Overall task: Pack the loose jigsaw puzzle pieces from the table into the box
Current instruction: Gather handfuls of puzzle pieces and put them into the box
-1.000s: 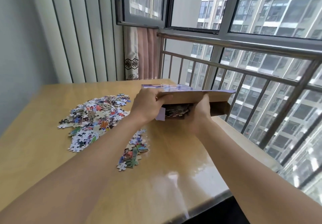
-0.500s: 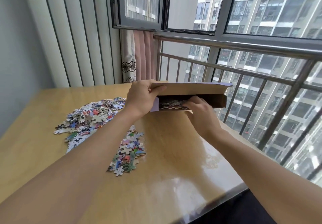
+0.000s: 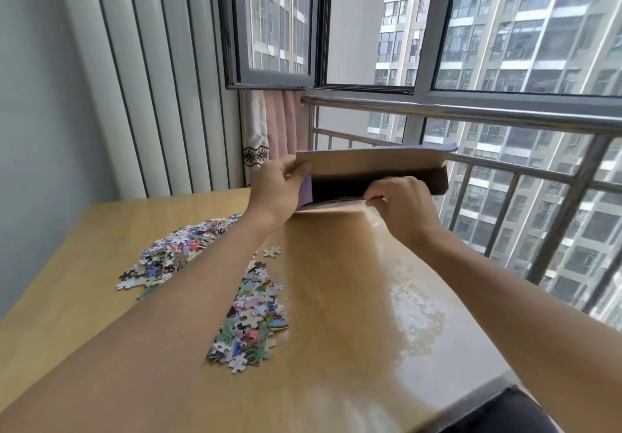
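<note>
Your left hand (image 3: 279, 185) grips the box (image 3: 377, 176) flap at the worktop's (image 3: 336, 348) far edge; your right hand (image 3: 402, 203) pinches its lower lip. Loose puzzle pieces (image 3: 249, 314) lie mid-worktop; scoop them next.

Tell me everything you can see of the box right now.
The box is flat brown cardboard with a purple outside, held at the table's far edge, its open dark side facing the camera. The left hand grips its upper flap at the left corner; the right hand pinches the lower edge. Contents are hard to make out.
</note>
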